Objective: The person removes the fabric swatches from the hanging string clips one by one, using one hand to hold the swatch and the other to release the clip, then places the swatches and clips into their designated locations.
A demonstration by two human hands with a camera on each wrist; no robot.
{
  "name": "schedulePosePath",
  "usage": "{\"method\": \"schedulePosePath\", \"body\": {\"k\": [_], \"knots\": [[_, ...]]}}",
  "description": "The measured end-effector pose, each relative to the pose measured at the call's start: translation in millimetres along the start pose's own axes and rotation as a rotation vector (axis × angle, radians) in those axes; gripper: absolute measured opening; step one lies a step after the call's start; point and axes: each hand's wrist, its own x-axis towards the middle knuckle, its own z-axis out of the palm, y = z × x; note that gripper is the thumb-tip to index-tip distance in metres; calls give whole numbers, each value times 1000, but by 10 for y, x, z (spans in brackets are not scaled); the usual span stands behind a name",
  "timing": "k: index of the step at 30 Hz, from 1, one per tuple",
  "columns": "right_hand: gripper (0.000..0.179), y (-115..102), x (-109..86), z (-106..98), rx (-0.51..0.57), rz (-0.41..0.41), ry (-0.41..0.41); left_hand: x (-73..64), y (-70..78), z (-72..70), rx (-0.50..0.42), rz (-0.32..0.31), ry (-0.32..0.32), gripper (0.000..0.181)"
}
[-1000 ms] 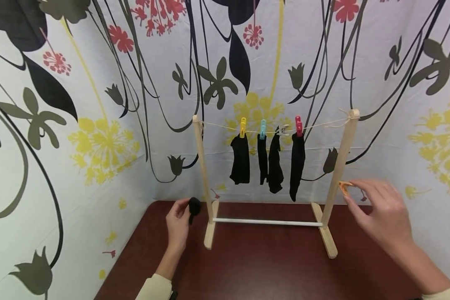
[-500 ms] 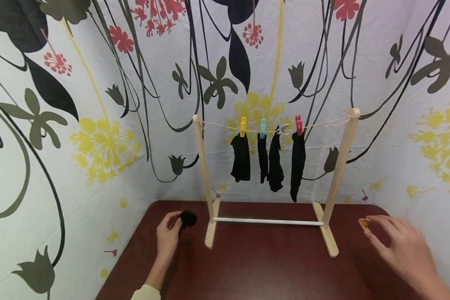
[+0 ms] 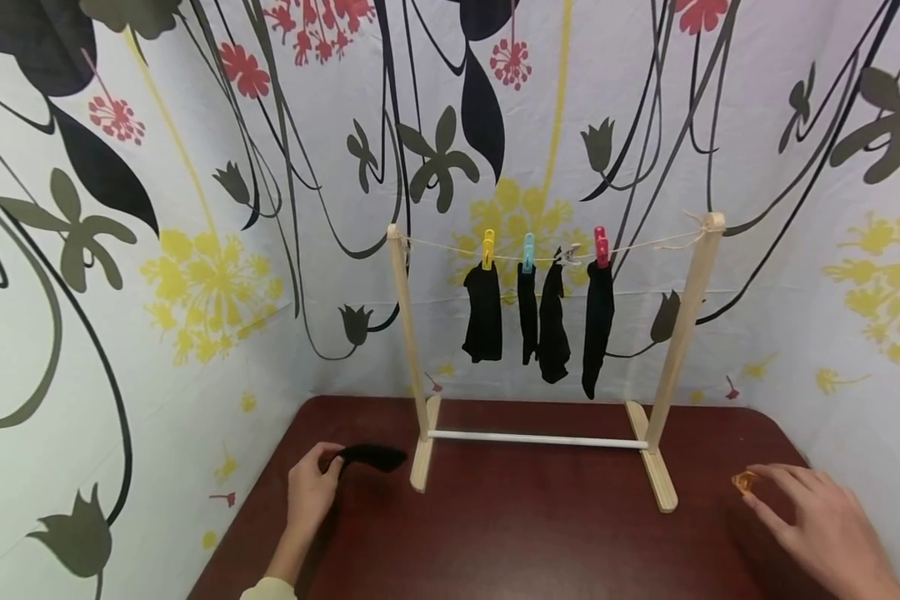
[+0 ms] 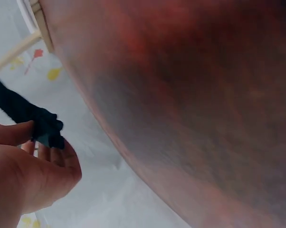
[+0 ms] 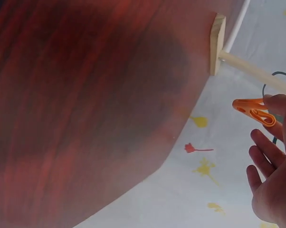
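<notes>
My left hand (image 3: 311, 492) pinches one end of a black sock (image 3: 375, 457) above the table, to the left of the wooden drying rack (image 3: 686, 325). In the left wrist view the bunched end of the sock (image 4: 47, 124) sits between thumb and fingers. Right of the rack, my right hand (image 3: 828, 521) pinches an orange clothespin (image 3: 742, 482) between thumb and index finger. The right wrist view shows that clothespin (image 5: 250, 108) apart from the rack, with the other fingers loosely bent.
Several black socks hang from the rack's string (image 3: 435, 246), held by a yellow clothespin (image 3: 488, 250), a light blue clothespin (image 3: 528, 253), a silvery clip (image 3: 567, 256) and a red clothespin (image 3: 601, 247). A white rod (image 3: 532, 438) joins the feet on the dark red table (image 3: 540, 533).
Both hands have come down and outward, away from the rack, with the sock and the orange clothespin still held. The sock has swung out sideways toward the rack's left foot.
</notes>
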Motion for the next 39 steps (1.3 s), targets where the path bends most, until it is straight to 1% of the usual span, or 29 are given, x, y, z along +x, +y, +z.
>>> {"method": "schedulePosePath", "body": {"k": [3, 6, 11, 14, 15, 17, 21, 22, 23, 25, 28, 30, 34, 39], "knots": [[41, 16, -38, 29, -15, 22, -44, 12, -58, -29, 86, -31, -5, 12], [41, 26, -62, 45, -25, 47, -84, 7, -93, -77, 129, -59, -36, 14], [41, 34, -71, 57, -31, 75, -127, -16, -95, -154, 137, -104, -104, 17], [39, 40, -73, 73, -32, 95, -171, -35, -83, -180, 138, -121, -149, 19], [39, 44, -70, 76, -29, 108, -198, -42, -83, -184, 143, -124, -161, 19], [37, 61, -52, 77, -19, 147, -281, -62, -79, -187, 149, -131, -182, 20], [37, 104, -21, 93, -25, 216, -469, -96, -64, -186, 176, -158, -216, 20], [38, 112, -26, 101, -39, 209, -496, -104, -58, -188, 189, -164, -226, 19], [38, 115, -43, 113, -64, 188, -506, -112, -53, -191, 201, -170, -238, 19], [39, 118, -79, 132, -115, 131, -505, -127, -47, -196, 224, -194, -267, 17], [39, 101, -130, 151, -190, 35, -463, -146, -47, -200, 275, -230, -303, 17], [38, 91, -144, 166, -214, -7, -448, -156, -53, -199, 309, -246, -317, 18], [37, 80, -143, 191, -235, -58, -456, -172, -61, -183, 381, -231, -319, 27], [35, 111, -148, 223, -224, -89, -511, -169, -70, -139, 433, -211, -316, 37]]}}
